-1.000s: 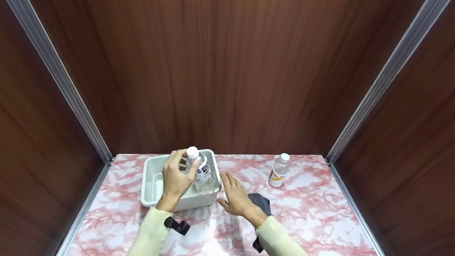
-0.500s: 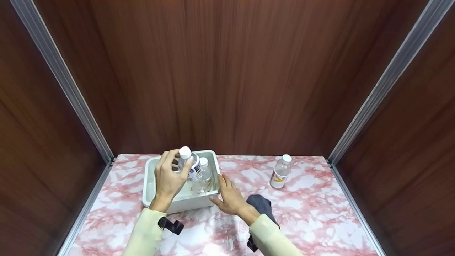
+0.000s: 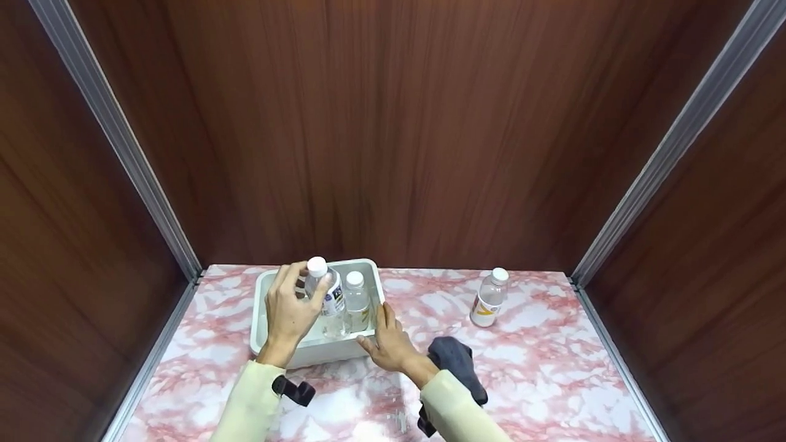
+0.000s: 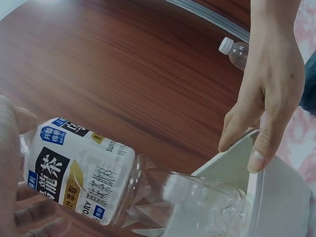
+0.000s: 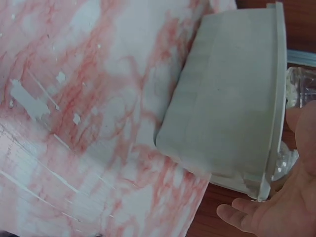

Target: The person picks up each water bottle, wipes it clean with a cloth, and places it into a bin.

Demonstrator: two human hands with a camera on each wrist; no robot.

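My left hand grips a clear plastic bottle with a white cap near its top. The bottle leans over a pale grey-green plastic bin, its base down inside the bin. In the left wrist view the tea bottle's white label with dark characters faces the camera. A second, shorter clear bottle with a white cap stands in the bin's right end. At the bin's front right corner, my right hand holds the rim, thumb on the front edge and fingers along the right side.
Another white-capped clear bottle with a white and yellow label stands on the marbled table to the right. A dark grey cloth lies beside my right forearm. Brown wood-grain panels enclose the back and sides.
My left hand has moved left with the tea bottle and lowered slightly, uncovering the second bottle. My right hand has closed in on the bin's corner. More of the cloth shows.
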